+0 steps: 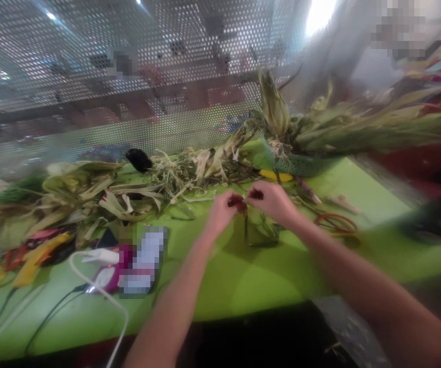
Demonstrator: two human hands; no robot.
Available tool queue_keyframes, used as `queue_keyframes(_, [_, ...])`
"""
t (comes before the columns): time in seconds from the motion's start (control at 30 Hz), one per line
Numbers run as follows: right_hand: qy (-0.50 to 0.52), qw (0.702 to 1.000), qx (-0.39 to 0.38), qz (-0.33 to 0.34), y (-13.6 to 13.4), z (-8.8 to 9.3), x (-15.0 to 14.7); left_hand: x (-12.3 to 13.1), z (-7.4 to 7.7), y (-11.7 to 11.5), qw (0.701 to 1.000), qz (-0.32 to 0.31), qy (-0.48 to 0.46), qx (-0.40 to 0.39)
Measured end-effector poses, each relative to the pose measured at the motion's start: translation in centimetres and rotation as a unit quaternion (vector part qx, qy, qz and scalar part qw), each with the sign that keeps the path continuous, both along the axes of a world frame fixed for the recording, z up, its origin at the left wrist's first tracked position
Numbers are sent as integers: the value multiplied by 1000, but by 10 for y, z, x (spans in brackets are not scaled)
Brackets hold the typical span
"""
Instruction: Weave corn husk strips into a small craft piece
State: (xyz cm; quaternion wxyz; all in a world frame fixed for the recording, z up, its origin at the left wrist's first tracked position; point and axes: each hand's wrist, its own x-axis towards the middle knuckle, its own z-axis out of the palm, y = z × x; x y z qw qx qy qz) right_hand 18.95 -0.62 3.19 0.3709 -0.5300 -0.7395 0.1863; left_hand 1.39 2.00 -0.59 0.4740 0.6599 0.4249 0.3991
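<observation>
Over the green table (243, 276) my left hand (222, 209) and my right hand (272, 200) meet, fingertips pinched together on a small dark red piece (240, 202). A thin green leaf strip (259, 232) hangs down from the pinch in a loop onto the table. The picture is blurred, so the red piece's nature stays unclear.
Corn husks and leaves (128, 189) lie piled along the far side, with a green basket (301, 163) of stalks at the right. A red ring (335, 222) lies beside my right wrist. Cables, a white charger (97, 255) and coloured tools (36, 255) sit at left. A perforated metal screen stands behind.
</observation>
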Motion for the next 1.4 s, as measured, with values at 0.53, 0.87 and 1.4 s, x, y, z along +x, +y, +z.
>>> queue_keyframes(0.53, [88,995,-53,11,7,3,9,-4,-1,2,998,-21,-57,-29])
queue_keyframes(0.87, [-73,997,4,2,-2,4,-1,-2,0,2,997,-4,-67,-38])
queue_keyframes(1.4, [157,982,-94,49,8,-19,-4,1,7,-4,997,49,-38,35])
